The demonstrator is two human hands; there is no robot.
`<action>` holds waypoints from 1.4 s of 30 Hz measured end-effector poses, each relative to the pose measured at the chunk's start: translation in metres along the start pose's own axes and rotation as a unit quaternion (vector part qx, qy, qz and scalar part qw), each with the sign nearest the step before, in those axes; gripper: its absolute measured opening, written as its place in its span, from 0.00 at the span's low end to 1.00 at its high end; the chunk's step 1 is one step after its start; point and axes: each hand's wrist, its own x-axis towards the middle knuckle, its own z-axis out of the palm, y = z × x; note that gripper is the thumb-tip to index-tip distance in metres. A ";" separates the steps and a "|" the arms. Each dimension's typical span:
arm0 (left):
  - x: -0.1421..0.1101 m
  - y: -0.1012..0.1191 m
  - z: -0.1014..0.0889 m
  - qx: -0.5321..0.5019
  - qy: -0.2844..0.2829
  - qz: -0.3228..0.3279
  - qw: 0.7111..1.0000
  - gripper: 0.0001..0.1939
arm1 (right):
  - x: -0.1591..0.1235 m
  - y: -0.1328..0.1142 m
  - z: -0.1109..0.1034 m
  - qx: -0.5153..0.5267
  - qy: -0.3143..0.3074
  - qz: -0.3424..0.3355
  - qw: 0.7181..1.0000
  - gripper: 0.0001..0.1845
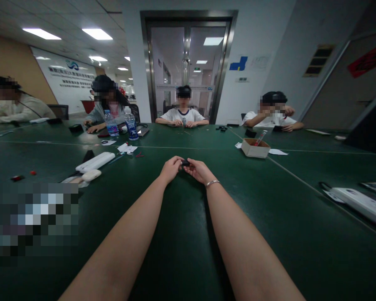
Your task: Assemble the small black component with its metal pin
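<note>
Both my arms reach forward over the green table. Between my fingertips is a small black object, too small to name. My left hand grips its left end, fingers closed. From the other side my right hand pinches the object's right end; a silver bracelet circles that wrist. Fingers cover part of the black object, and it appears to be held at or just above the tabletop.
Left of my hands lie a white power strip and a pale rounded object. Two bottles stand farther back. A small box sits right of centre, another power strip at far right. Several people sit around the table.
</note>
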 end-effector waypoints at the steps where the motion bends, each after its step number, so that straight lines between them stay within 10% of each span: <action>1: 0.000 0.000 0.000 0.008 -0.003 0.000 1.000 0.16 | 0.000 0.000 0.000 0.000 0.000 0.000 1.000 0.13; 42: 0.002 -0.003 0.001 -0.028 -0.015 -0.013 0.999 0.15 | 0.003 0.002 -0.002 0.003 0.005 -0.001 1.000 0.10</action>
